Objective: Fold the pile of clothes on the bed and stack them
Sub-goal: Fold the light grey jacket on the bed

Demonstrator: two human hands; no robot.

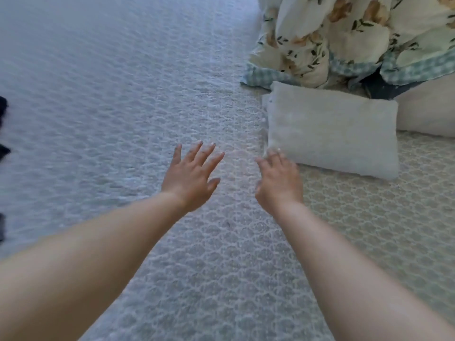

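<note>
Left hand (190, 177) fingers spread, right hand (279, 179) fingers blurred beside the pillow (332, 134); dark clothes (3, 129) cut off at left.

Two bare forearms and hands, seen from above.

Left hand (189, 178) and right hand (279, 183) both uncovered: no sleeves in sight anywhere along the forearms, no gloves, no watch, no bracelet, no rings. Short fingernails, pale at the tips on the left fingers (200, 150). Slight motion blur over the right fingers (273, 156), so fine detail there unclear.
</note>
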